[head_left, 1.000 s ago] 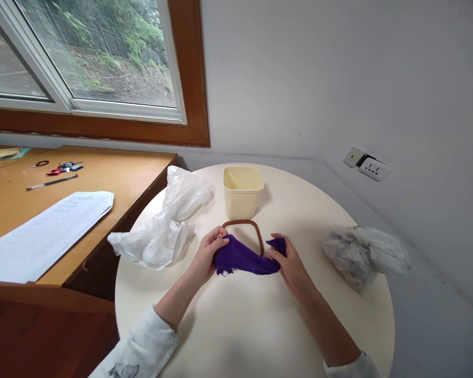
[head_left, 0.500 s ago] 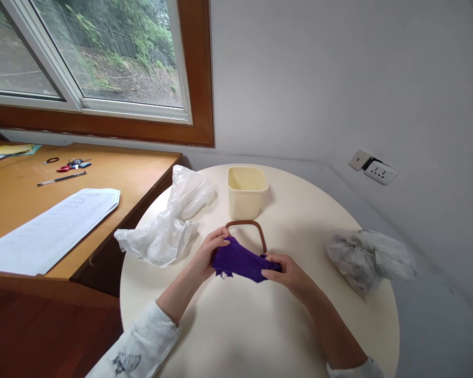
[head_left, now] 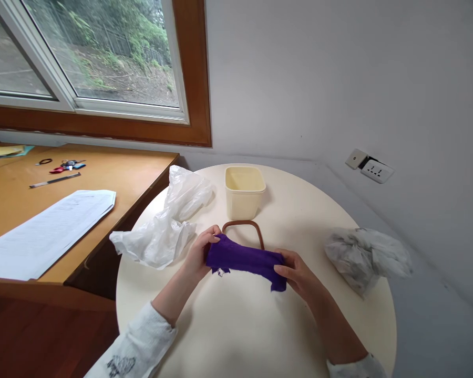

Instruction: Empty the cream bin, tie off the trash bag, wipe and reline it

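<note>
A piece of purple cloth (head_left: 246,258) is stretched between my two hands above the round table. My left hand (head_left: 203,249) pinches its left end, thumb on top. At the other end my right hand (head_left: 295,270) is closed on it, and a short flap hangs below the thumb. A small ragged bit dangles from the cloth's lower left edge. Just beyond it lies a brown curved handle (head_left: 244,222), its lower part hidden by the cloth. Behind that handle stands a cream plastic bin (head_left: 244,202), open at the top.
A crumpled white plastic bag (head_left: 161,236) lies at the table's left. On the right rests a knotted, filled plastic bag (head_left: 362,257) by the wall. The wooden desk (head_left: 142,170) holds paper sheets (head_left: 59,231), a pen (head_left: 55,180) and keys (head_left: 69,166). A socket (head_left: 376,171) is on the wall.
My hands have moved farther apart, drawing the purple cloth out longer. Its right end, bunched in my right hand before, now hangs down as a flap. The view has shifted slightly.
</note>
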`<state>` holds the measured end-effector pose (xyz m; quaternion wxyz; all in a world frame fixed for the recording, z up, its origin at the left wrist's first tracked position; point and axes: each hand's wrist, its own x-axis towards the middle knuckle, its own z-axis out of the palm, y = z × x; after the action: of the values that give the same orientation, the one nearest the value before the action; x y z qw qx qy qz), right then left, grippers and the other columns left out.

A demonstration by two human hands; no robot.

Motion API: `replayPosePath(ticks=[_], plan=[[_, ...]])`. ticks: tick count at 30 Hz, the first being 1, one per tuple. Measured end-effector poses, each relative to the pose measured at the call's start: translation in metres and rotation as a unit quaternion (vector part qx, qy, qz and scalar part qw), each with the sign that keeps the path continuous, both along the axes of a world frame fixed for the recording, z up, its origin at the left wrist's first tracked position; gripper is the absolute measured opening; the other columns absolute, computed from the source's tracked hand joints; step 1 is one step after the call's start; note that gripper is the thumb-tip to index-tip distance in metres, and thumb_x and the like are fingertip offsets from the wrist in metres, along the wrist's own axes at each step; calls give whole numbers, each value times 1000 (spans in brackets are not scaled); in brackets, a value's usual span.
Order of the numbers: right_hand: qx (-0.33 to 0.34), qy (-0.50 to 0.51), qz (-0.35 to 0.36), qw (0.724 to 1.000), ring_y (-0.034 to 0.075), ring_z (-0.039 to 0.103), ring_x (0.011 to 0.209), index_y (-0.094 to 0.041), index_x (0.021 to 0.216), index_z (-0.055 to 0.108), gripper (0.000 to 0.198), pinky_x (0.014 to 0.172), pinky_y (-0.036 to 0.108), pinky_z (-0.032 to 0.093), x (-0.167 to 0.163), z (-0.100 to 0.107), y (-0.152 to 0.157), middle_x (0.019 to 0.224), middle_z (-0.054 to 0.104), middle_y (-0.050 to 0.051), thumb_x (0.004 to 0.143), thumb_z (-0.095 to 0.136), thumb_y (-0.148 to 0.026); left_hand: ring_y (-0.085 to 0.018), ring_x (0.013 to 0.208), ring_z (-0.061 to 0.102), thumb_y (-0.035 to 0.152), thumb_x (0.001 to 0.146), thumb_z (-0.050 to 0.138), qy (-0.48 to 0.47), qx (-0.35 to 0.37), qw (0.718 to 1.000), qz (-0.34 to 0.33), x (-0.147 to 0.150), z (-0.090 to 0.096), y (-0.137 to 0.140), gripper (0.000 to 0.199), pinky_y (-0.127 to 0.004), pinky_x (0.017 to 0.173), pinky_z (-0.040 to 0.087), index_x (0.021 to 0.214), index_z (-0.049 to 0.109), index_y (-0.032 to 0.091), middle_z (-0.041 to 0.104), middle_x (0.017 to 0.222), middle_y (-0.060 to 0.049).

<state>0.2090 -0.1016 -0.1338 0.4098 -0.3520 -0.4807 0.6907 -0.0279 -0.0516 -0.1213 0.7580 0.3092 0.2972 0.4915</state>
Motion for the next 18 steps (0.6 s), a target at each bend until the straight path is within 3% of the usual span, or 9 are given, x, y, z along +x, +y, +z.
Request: replayPosePath(ticks=[4, 7, 10, 12, 15, 18], plan=[[-16, 54, -86, 995, 11, 51, 64, -19, 88, 65, 23, 55, 21, 41, 2, -2, 2, 76, 58, 1, 68, 69, -29, -9, 45, 46, 11, 68, 51, -8, -22, 1000, -19, -2, 2, 2, 10, -18, 42, 36, 63, 43, 16, 48, 52, 3], [-29, 87, -138, 986, 7, 40, 45, -19, 86, 65, 21, 44, 21, 34, 6, -5, 3, 60, 53, -2, 69, 65, -30, -9, 40, 45, 14, 71, 52, -20, -38, 996, -83, -2, 0, 1, 6, -17, 41, 37, 73, 48, 18, 46, 45, 5], [-5, 137, -114, 984, 3, 19, 32, -18, 81, 64, 16, 45, 22, 31, 8, -6, 3, 39, 31, -10, 73, 60, -30, -9, 34, 42, 30, 82, 49, 21, -53, 980, -191, -1, -8, 0, 15, -16, 38, 33, 91, 52, 18, 46, 40, 5], [4, 150, -83, 985, 1, 15, 32, -17, 83, 64, 14, 53, 23, 34, 7, -4, 1, 36, 23, -13, 75, 58, -27, -9, 37, 46, 41, 84, 48, 94, -63, 964, -241, 1, -12, -1, 31, -16, 39, 33, 103, 52, 17, 53, 45, 2], [-4, 140, -52, 989, 2, 13, 36, -16, 91, 63, 18, 57, 24, 32, 4, -1, -1, 39, 23, -13, 76, 58, -23, -6, 45, 47, 45, 80, 56, 215, -43, 944, -245, 4, -14, -2, 41, -14, 43, 31, 111, 52, 18, 56, 58, 2], [4, 137, -23, 990, 3, 12, 39, -15, 93, 64, 22, 57, 25, 30, 2, 0, -2, 40, 20, -13, 76, 59, -27, -5, 48, 38, 44, 78, 59, 281, 30, 923, -262, 6, -8, -3, 39, -16, 44, 27, 109, 56, 19, 50, 61, 4]])
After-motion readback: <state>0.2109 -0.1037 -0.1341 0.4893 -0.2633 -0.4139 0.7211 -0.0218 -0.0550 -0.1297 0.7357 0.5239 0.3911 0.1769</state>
